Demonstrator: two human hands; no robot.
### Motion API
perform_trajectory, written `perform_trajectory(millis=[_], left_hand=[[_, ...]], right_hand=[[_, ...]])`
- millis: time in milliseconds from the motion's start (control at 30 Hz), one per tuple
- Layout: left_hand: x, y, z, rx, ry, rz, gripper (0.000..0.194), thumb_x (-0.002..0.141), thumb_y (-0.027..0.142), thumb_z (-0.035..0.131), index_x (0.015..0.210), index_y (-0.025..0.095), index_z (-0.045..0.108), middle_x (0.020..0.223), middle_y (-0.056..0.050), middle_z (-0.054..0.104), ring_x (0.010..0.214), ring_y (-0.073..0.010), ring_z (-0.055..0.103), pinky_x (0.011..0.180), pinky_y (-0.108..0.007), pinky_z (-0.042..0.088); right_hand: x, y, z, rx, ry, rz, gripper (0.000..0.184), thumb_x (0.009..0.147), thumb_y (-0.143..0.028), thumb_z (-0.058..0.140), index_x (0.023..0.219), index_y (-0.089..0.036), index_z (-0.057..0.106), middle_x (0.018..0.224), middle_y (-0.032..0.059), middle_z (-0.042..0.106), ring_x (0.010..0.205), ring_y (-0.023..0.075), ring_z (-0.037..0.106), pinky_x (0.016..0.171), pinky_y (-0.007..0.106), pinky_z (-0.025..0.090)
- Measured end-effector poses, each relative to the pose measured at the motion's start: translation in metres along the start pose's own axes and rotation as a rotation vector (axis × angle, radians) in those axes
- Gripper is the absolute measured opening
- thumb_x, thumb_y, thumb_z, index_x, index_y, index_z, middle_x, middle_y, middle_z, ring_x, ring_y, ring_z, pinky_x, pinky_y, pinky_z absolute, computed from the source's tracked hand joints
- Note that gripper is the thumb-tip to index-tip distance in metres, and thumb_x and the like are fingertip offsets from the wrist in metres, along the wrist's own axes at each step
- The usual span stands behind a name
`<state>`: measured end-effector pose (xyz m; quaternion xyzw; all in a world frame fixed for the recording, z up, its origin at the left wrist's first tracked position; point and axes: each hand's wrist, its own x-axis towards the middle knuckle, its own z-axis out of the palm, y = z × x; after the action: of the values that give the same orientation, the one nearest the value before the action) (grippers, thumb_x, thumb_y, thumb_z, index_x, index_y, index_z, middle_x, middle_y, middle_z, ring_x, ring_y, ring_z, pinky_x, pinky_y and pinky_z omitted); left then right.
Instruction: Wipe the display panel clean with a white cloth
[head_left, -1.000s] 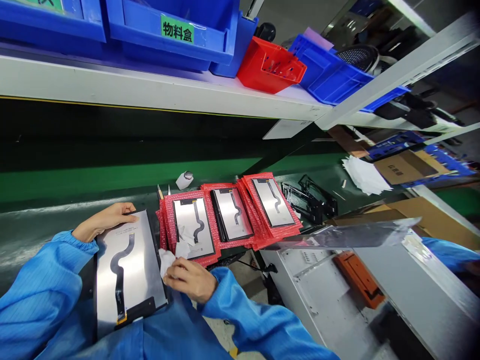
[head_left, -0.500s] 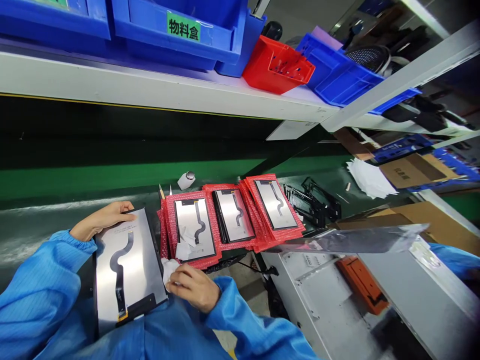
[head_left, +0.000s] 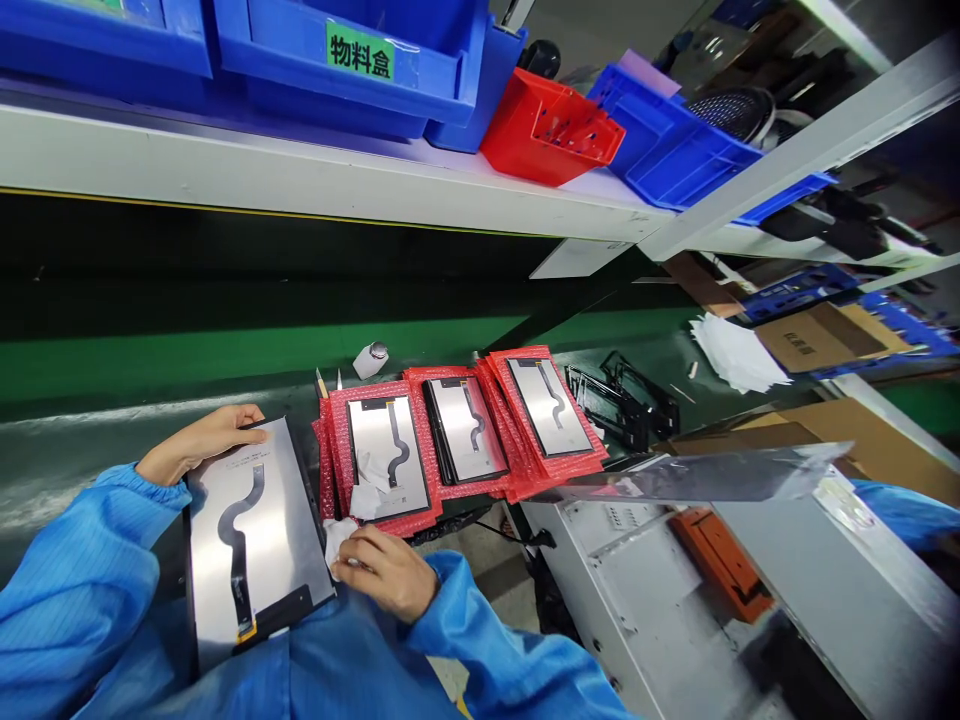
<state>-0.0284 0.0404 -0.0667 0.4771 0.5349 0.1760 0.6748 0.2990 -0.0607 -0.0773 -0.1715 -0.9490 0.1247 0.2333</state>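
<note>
A silver display panel (head_left: 281,535) with a black flex cable lies tilted against my lap at the lower left. My left hand (head_left: 199,443) grips its top left corner, fingers curled over the edge. My right hand (head_left: 384,570) is closed on a crumpled white wipe (head_left: 335,537) right at the panel's right edge. Both arms wear blue sleeves.
Three more panels (head_left: 465,428) lie on red bubble wrap (head_left: 517,480) on the green bench. A small white bottle (head_left: 369,359), black frames (head_left: 622,400), white sheets (head_left: 731,352), cardboard boxes and a grey metal unit (head_left: 712,600) are to the right. Blue and red bins sit on the shelf above.
My right hand with the wipe has slid slightly down and left along the panel's right edge. The left hand keeps its grip.
</note>
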Motion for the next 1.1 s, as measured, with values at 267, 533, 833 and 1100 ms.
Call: perform_trajectory(millis=[267, 533, 833, 1100], left_hand=[[-0.002, 0.004, 0.004, 0.000, -0.003, 0.014, 0.033, 0.072, 0.045, 0.071, 0.082, 0.018, 0.053, 0.077, 0.001, 0.059, 0.064, -0.0141, 0.055, 0.055, -0.023, 0.041], [-0.002, 0.003, 0.002, -0.017, -0.004, 0.020, 0.032, 0.072, 0.042, 0.071, 0.081, 0.019, 0.052, 0.075, 0.002, 0.058, 0.063, -0.0128, 0.054, 0.053, -0.021, 0.040], [-0.003, -0.002, 0.001, -0.027, 0.007, 0.005, 0.034, 0.070, 0.045, 0.071, 0.084, 0.019, 0.053, 0.077, 0.001, 0.061, 0.064, -0.0143, 0.056, 0.053, -0.022, 0.041], [-0.001, 0.006, 0.002, -0.019, 0.003, 0.009, 0.035, 0.068, 0.045, 0.073, 0.079, 0.019, 0.053, 0.073, 0.002, 0.059, 0.058, -0.0125, 0.053, 0.049, -0.021, 0.036]], right_hand=[[0.014, -0.001, -0.004, -0.006, -0.035, 0.095, 0.015, 0.094, -0.015, 0.051, 0.105, -0.015, 0.061, 0.100, 0.0077, 0.062, 0.088, 0.0160, 0.050, 0.074, 0.027, 0.049], [0.023, 0.008, -0.009, -0.055, -0.051, -0.001, 0.016, 0.094, -0.014, 0.050, 0.104, -0.014, 0.062, 0.102, 0.0075, 0.063, 0.090, 0.0172, 0.050, 0.077, 0.028, 0.049], [0.013, -0.002, -0.012, -0.047, -0.089, -0.017, 0.015, 0.094, -0.016, 0.051, 0.105, -0.013, 0.061, 0.102, 0.0091, 0.062, 0.091, 0.0167, 0.053, 0.078, 0.029, 0.047], [0.021, 0.004, -0.010, -0.083, -0.068, 0.004, 0.015, 0.094, -0.015, 0.050, 0.103, -0.012, 0.061, 0.101, 0.0101, 0.062, 0.088, 0.0166, 0.053, 0.075, 0.030, 0.046]])
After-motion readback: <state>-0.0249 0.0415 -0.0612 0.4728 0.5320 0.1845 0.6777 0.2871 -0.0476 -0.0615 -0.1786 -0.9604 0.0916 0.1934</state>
